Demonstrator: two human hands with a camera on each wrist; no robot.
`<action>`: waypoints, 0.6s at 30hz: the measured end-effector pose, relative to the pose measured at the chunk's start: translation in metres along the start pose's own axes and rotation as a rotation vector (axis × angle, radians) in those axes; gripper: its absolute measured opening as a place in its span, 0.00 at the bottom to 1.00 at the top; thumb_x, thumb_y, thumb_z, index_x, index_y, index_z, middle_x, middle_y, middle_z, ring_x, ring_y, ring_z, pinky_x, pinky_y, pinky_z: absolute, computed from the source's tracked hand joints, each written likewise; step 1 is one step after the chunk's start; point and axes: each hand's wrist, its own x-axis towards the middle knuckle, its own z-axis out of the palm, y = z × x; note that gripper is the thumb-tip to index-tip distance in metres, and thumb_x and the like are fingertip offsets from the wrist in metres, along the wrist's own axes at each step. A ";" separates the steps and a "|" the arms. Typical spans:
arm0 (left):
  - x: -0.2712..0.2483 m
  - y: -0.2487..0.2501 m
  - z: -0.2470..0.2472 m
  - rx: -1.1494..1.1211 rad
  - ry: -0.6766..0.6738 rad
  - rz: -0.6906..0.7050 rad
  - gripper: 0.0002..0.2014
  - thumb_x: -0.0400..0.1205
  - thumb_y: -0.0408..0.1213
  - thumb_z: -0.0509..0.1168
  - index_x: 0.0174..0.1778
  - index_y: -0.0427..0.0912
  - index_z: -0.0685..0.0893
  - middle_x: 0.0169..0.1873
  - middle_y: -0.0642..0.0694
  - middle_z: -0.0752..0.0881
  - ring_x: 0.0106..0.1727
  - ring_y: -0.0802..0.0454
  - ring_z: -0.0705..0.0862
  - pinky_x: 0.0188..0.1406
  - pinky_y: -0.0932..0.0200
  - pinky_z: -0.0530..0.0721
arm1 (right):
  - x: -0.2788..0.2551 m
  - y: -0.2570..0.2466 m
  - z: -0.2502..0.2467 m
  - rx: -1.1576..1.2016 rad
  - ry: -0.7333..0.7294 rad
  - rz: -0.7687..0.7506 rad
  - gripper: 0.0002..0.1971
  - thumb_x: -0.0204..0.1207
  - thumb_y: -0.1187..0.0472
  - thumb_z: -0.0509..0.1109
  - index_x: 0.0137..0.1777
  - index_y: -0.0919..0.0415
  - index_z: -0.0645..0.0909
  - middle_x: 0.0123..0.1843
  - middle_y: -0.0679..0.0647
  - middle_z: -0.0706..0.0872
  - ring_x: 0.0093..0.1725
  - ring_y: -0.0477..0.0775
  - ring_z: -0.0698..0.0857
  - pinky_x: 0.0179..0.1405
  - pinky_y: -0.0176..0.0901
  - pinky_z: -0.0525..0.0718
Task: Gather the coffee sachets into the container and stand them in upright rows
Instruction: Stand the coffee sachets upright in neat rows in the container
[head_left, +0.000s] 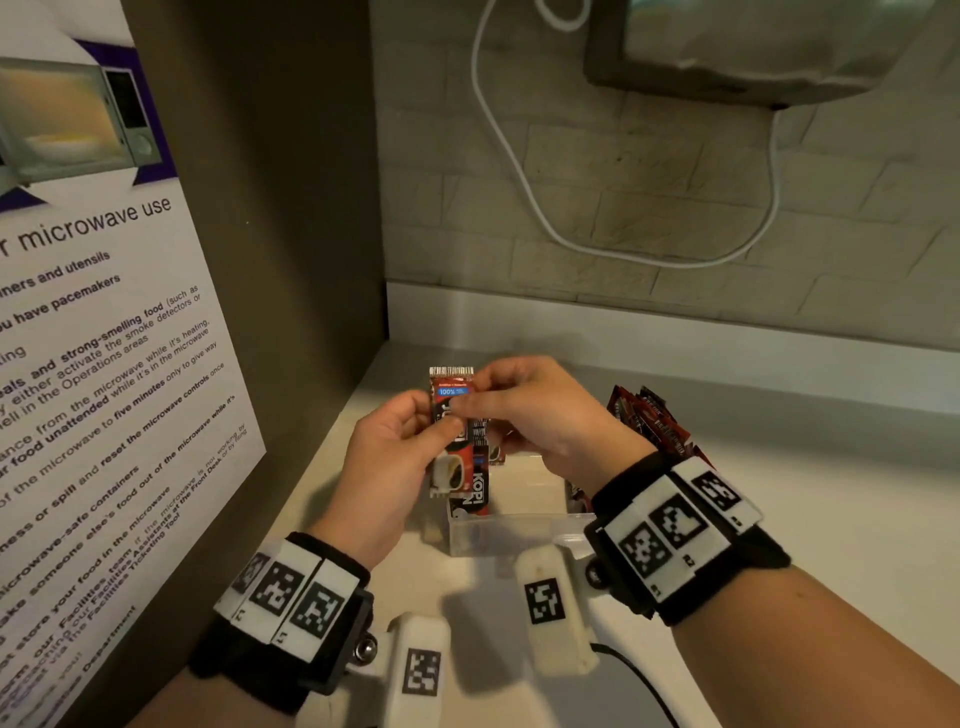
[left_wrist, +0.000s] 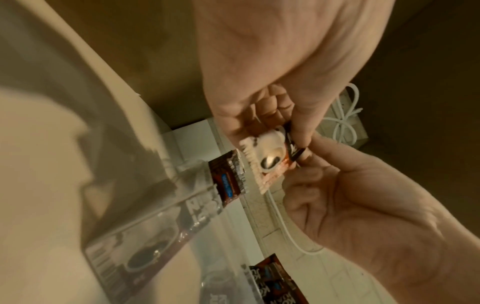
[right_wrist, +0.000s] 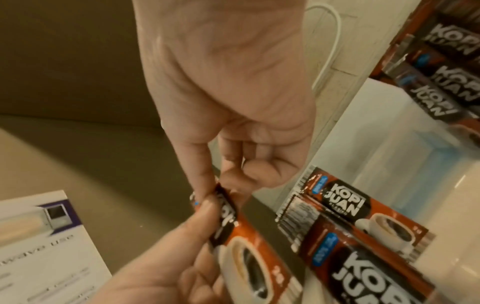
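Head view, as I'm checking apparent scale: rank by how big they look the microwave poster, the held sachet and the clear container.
1. Microwave poster, far the largest, though nearest the camera.
2. Clear container, partly hidden.
3. Held sachet, mostly covered by both hands; its rank against the container is unsure.

1. The held coffee sachet (head_left: 451, 395) at frame centre is showing red-brown and black, with a blue label, a white barcode strip on top and a white cup picture.
2. The loose sachets (head_left: 652, 421) at centre right are showing the same red and black.
3. The container (head_left: 514, 532) at lower centre is looking clear and colourless.
4. The wrist bands (head_left: 675, 525) are carrying black-and-white square marker patterns.
5. The poster (head_left: 98, 322) at left is showing white with purple corners and dark print.
6. The cable (head_left: 519, 171) at upper centre is showing white against a beige brick-pattern wall (head_left: 675, 182).
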 end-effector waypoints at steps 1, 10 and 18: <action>0.001 0.000 0.003 0.022 0.013 0.024 0.08 0.80 0.28 0.67 0.51 0.42 0.85 0.41 0.46 0.92 0.41 0.54 0.90 0.36 0.64 0.86 | -0.001 -0.002 0.000 0.026 -0.004 -0.006 0.03 0.72 0.66 0.76 0.41 0.64 0.84 0.28 0.53 0.82 0.20 0.44 0.76 0.19 0.35 0.73; 0.004 -0.012 0.005 0.207 -0.030 -0.216 0.37 0.78 0.33 0.71 0.80 0.50 0.60 0.61 0.54 0.77 0.55 0.57 0.78 0.41 0.64 0.72 | 0.009 0.009 -0.026 0.219 0.421 0.093 0.10 0.82 0.70 0.64 0.42 0.57 0.73 0.48 0.64 0.86 0.34 0.59 0.87 0.35 0.48 0.88; 0.004 -0.035 0.013 0.333 -0.177 -0.386 0.45 0.75 0.26 0.64 0.84 0.59 0.52 0.61 0.47 0.83 0.60 0.48 0.82 0.61 0.47 0.83 | 0.034 0.055 -0.011 0.179 0.401 0.350 0.12 0.77 0.78 0.64 0.37 0.63 0.72 0.49 0.66 0.86 0.45 0.67 0.89 0.47 0.65 0.88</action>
